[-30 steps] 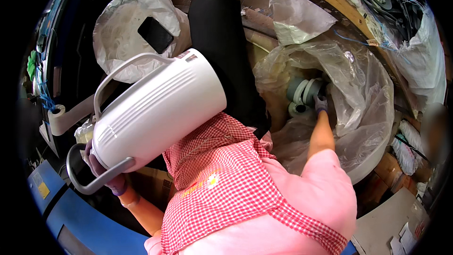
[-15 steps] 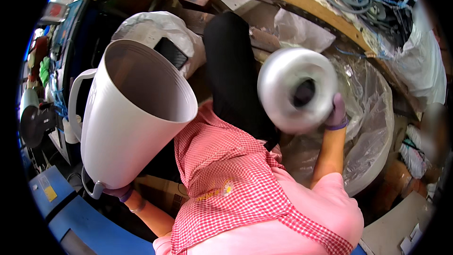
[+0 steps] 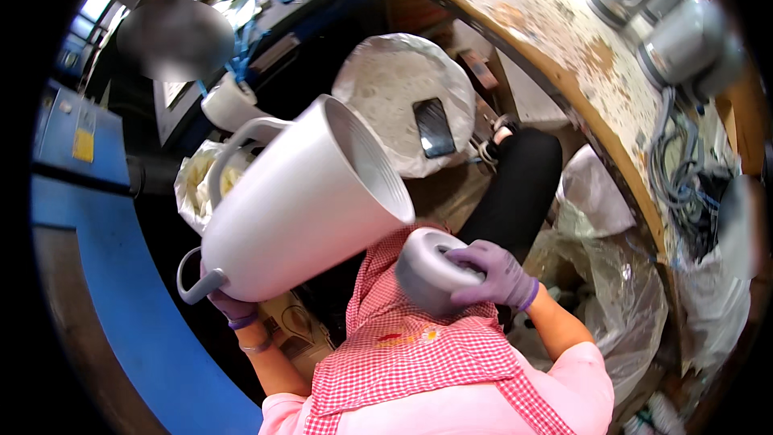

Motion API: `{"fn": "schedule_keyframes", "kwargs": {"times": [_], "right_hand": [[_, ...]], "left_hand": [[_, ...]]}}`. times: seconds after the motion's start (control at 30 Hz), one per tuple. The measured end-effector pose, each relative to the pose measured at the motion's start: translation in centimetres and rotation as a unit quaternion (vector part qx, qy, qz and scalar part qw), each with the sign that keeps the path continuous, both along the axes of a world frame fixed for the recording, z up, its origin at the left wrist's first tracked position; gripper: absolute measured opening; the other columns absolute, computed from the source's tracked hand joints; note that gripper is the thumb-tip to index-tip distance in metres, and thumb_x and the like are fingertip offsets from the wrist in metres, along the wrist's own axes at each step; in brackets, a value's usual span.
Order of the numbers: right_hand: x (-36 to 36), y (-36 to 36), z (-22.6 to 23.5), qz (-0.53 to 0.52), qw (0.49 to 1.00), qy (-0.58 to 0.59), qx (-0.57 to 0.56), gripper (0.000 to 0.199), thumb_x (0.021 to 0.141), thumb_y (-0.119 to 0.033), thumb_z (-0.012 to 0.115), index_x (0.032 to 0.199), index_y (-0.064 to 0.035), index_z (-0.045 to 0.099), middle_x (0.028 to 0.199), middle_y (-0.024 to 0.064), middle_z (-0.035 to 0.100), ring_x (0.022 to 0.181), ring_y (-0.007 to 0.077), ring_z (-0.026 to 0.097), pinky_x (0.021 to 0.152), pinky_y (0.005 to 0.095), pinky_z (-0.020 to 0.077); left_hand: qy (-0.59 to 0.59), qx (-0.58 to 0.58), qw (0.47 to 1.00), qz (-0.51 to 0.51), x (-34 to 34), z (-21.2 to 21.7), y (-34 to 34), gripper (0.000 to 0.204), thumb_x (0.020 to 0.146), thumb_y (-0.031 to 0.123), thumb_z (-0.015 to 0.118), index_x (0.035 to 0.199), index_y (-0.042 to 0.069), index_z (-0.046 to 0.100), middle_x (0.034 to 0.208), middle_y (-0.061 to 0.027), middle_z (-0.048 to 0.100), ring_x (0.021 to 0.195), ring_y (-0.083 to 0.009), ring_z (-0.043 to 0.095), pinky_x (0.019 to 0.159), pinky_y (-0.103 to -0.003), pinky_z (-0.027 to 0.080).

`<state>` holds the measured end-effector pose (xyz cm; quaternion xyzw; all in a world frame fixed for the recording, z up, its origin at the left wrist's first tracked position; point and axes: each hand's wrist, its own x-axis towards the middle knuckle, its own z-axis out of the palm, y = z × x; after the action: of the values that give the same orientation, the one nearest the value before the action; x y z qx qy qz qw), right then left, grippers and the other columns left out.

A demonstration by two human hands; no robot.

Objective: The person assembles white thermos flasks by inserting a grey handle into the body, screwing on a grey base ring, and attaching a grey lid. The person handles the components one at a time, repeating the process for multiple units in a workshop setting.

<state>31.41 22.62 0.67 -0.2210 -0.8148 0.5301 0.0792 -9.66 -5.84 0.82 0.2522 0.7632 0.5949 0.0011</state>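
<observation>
My left hand [image 3: 232, 309], in a purple glove, grips the bottom of a large white plastic jug body [image 3: 298, 201] with a handle. The jug lies tilted, its ribbed open mouth facing right. My right hand [image 3: 495, 272], also gloved in purple, holds a round grey-white lid part [image 3: 425, 270] just below and right of the jug's mouth, close above my red checked apron [image 3: 419, 346]. The lid and the jug's rim are a short gap apart.
A clear plastic bag [image 3: 612, 306] lies at the right beside my black-trousered leg [image 3: 519, 185]. A white sack with a dark phone [image 3: 435, 127] sits ahead. Several finished grey jugs [image 3: 684, 48] stand on a worn curved table. A blue bench edge [image 3: 121, 314] runs at left.
My right hand has brought the lid down from the bag at the right to just under the jug's mouth. The jug has tilted so that its mouth faces right.
</observation>
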Motion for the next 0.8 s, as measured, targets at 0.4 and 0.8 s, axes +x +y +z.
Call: {"fn": "schedule_keyframes", "kwargs": {"times": [0.4,0.8], "right_hand": [[-3.2,6.0,5.9,-0.186,0.941,0.247,0.135,0.082,0.045,-0.033,0.087,0.114,0.0040,0.065,0.100,0.0133,0.068,0.093,0.0262,0.064,0.083,0.0372,0.0510],[-2.3,4.8,8.1,-0.167,0.886,0.352,0.251,0.069,0.047,-0.027,0.082,0.108,0.0000,0.065,0.104,0.0148,0.067,0.092,0.0321,0.063,0.087,0.0495,0.0482]], "left_hand": [[-0.176,0.064,0.974,-0.126,2.6,-1.4,2.9,0.046,0.095,0.026,0.063,0.129,-0.004,0.057,0.120,-0.0120,0.066,0.108,-0.0194,0.063,0.093,-0.034,0.051],[-0.267,0.050,0.941,-0.203,2.3,-1.9,5.4,0.030,0.092,0.010,0.061,0.121,0.002,0.061,0.108,-0.0053,0.067,0.097,-0.0140,0.062,0.086,-0.031,0.052]]}}
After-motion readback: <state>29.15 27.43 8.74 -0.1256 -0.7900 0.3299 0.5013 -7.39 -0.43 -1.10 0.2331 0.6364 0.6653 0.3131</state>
